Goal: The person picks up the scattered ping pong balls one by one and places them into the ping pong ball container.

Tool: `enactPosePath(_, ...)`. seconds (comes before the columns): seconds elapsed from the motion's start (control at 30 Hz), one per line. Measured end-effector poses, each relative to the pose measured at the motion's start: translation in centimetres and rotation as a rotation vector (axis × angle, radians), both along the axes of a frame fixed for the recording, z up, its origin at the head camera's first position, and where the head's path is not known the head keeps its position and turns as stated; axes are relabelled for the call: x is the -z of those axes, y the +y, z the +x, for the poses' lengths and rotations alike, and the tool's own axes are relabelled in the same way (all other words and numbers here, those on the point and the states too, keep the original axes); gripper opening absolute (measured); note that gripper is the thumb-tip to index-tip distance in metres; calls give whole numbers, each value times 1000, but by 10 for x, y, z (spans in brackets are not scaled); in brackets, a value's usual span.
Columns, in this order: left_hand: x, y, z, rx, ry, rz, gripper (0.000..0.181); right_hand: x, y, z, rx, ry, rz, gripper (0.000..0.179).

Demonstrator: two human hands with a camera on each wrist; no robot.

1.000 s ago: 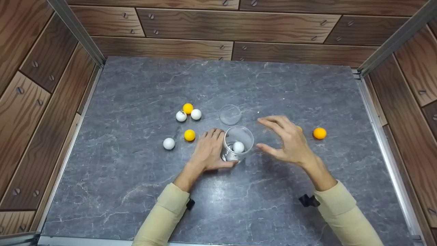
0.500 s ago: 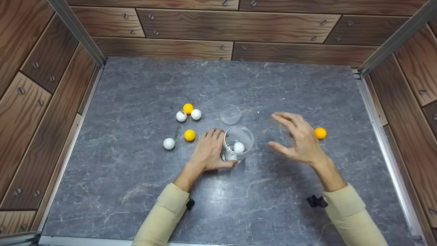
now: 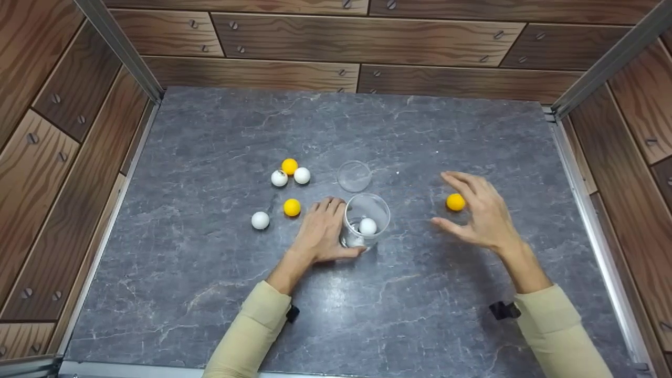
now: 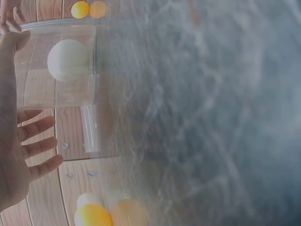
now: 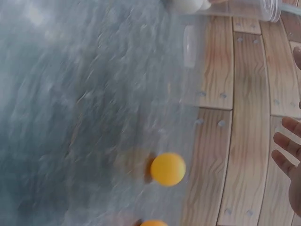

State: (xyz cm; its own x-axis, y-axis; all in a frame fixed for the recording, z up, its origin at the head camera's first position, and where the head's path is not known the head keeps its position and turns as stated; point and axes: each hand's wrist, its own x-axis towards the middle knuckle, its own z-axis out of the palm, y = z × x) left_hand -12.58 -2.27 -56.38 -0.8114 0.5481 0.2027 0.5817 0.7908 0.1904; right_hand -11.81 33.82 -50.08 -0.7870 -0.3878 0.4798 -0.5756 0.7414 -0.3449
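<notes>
1 cup (image 3: 368,207) upright, mouth up, long axis vert.; L hand (image 3: 321,232) fingers straight, touching it; R hand (image 3: 482,214) spread wide, empty, nr yellow ball (image 3: 455,202)

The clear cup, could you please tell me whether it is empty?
The clear cup is not empty: the head and left wrist views show a white ball inside.

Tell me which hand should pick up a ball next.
Likely the right hand: it is empty and near a yellow-orange ball, while the left hand holds the clear cup.
</notes>
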Motion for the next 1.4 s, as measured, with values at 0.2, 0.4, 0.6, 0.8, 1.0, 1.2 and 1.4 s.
enactPosePath(0.2, -1, 0, 0, 3, -13, -13, 105, 11, 17, -2, 22, -22, 11, 91)
enactPosePath(0.4, -1, 0, 0, 4, -19, -11, 105, 21, 30, -6, 48, -23, 23, 95)
enactPosePath(0.6, -1, 1, 0, 1, -19, -11, 106, 30, 41, -9, 87, -51, 41, 96)
enactPosePath(0.8, 0, 1, 0, -2, -12, -8, 106, 39, 48, -12, 123, -87, 48, 96)
enactPosePath(1.0, 0, 0, 0, -4, 19, 0, 103, 48, 56, -14, 166, -119, 70, 91)
enactPosePath(1.2, 1, 1, 0, -4, 33, -3, 104, 57, 61, -16, 187, -150, 99, 87)
enactPosePath(1.4, 1, 0, 0, -5, 17, -6, 105, 65, 64, -17, 200, -181, 108, 86)
